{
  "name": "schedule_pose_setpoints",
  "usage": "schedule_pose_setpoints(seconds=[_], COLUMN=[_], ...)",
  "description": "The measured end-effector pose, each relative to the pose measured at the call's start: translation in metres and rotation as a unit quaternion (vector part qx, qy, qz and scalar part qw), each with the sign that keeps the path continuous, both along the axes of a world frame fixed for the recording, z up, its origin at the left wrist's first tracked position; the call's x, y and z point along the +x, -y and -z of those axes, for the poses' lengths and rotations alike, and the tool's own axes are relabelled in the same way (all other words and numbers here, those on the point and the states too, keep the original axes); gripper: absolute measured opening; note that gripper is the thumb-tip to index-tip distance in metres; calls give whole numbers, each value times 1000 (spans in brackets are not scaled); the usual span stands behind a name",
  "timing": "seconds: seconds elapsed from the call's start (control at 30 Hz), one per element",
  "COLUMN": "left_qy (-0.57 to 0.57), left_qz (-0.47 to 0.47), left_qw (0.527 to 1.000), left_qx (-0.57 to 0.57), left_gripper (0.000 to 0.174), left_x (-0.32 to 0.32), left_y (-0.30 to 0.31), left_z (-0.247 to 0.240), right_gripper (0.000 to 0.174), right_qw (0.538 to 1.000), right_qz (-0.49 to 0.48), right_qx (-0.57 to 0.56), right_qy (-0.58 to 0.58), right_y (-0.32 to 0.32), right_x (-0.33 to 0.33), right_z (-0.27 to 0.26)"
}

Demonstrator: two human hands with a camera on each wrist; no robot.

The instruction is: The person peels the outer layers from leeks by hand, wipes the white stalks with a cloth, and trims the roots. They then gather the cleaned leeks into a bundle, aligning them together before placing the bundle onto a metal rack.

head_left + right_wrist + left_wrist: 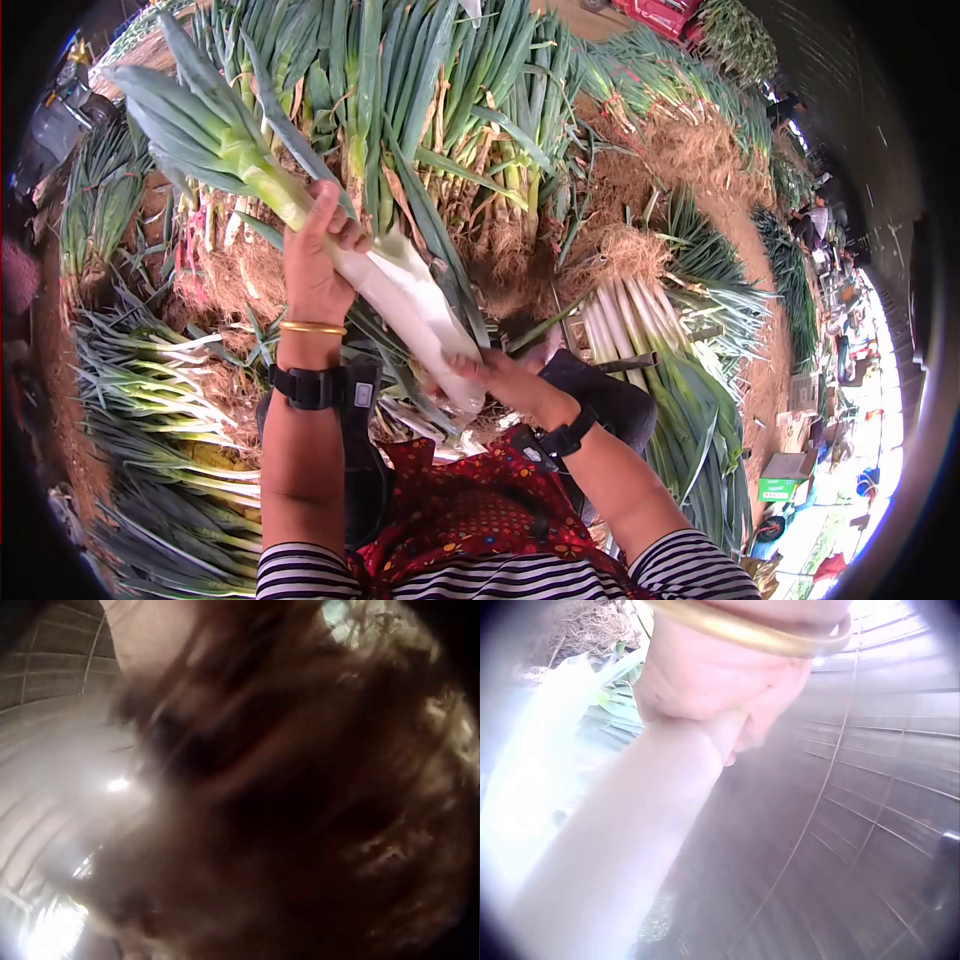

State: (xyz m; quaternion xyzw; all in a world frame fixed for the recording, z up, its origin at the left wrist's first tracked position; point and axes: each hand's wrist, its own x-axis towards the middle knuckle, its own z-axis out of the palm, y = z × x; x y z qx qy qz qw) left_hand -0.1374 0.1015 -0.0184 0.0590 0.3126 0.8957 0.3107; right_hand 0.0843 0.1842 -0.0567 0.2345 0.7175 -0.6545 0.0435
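Observation:
A thick leek with a white stalk (pixel 415 305) and green leaves slants across the head view, leaves at upper left. My left hand (pixel 322 255) grips it where white turns green; in the left wrist view the hand (pixel 720 682) is wrapped round the pale stalk (pixel 630 825). Near the root end, my right hand (pixel 505 380) holds the stalk's lower part, its fingers partly hidden. Blurred brown roots (pixel 300 810) fill much of the right wrist view, beside part of the right hand (pixel 154 637). A peeled-looking white layer lies along the stalk.
Bundled leeks (pixel 440 100) stand upright beyond the hands. More leeks lie in a pile (pixel 170 400) at the left and in a bundle (pixel 680 390) at the right. A green and white box (pixel 780 488) stands at lower right.

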Motion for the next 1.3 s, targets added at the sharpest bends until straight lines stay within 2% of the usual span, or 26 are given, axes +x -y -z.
schedule_pose_setpoints(seconds=[0.03,0.1,0.13,0.23,0.3,0.33,0.37,0.4,0.43,0.5,0.53,0.57,0.63,0.67,0.7,0.73,0.77,0.8,0.83,0.9,0.93,1.0,1.1,1.17,1.23,1.3], left_qy=[1,-6,-5,2,-15,-37,-59,-53,-50,-81,-86,-109,-128,-130,-134,-121,-122,-101,-73,-56,-59,-42,-41,-55,-66,-124], left_qz=[2,18,42,114,126,138,148,154,155,192,196,208,253,253,252,218,221,57,-112,-107,-85,-41,-10,8,29,101], left_qw=[1000,999,996,978,971,965,958,950,949,921,913,897,862,864,866,904,902,982,989,991,994,998,995,991,987,960], left_qx=[-1,47,79,173,200,219,238,266,269,330,348,375,419,415,410,348,351,152,-57,-52,-34,13,94,118,143,228], left_gripper=[21,20,16,11,11,12,14,19,19,24,28,31,35,36,37,40,40,43,45,39,33,19,17,17,18,22], left_x=[-4,-13,-15,-19,-18,-16,-14,-12,-10,-6,-6,-8,-12,-11,-10,-9,-5,3,8,-19,-22,-27,-34,-29,-24,-23], left_y=[2,5,7,16,19,21,23,24,26,27,29,29,28,28,30,35,33,31,28,39,41,46,50,52,52,53], left_z=[1,5,6,4,0,-5,-8,-8,-10,-16,-18,-21,-24,-25,-27,-30,-42,-57,-64,-30,-24,-14,-3,-8,-11,-12], right_gripper=[47,47,47,43,36,34,32,30,30,34,38,50,54,54,48,45,43,38,33,30,30,30,30,31,29,29], right_qw=[1000,981,990,991,990,977,873,985,985,987,981,964,919,916,954,962,969,975,957,903,902,973,981,998,995,994], right_qz=[2,-4,22,9,13,-74,-156,-96,-94,-47,-25,-24,-61,-157,-87,-72,-58,22,53,53,53,74,59,60,29,5], right_qx=[-1,-195,-126,-96,-131,149,414,132,135,-129,-192,-260,-379,-368,-271,-243,-215,-115,110,351,352,50,89,-31,80,108], right_qy=[1,4,-55,-95,-53,-136,-206,-59,-56,-81,-29,-47,-86,-32,-96,-100,-104,-188,-264,-243,-244,-211,-162,-7,-44,-25], right_y=[1,2,10,13,13,11,11,17,22,25,25,27,32,32,41,39,37,41,36,28,27,30,20,22,22,22], right_x=[4,12,11,6,6,6,7,9,5,1,0,4,7,-1,-2,-4,-6,-7,-14,-13,-11,-6,-8,-7,-7,-4], right_z=[0,1,4,14,16,22,26,28,18,1,-1,8,11,9,10,8,7,16,16,25,30,39,26,-15,-1,4])
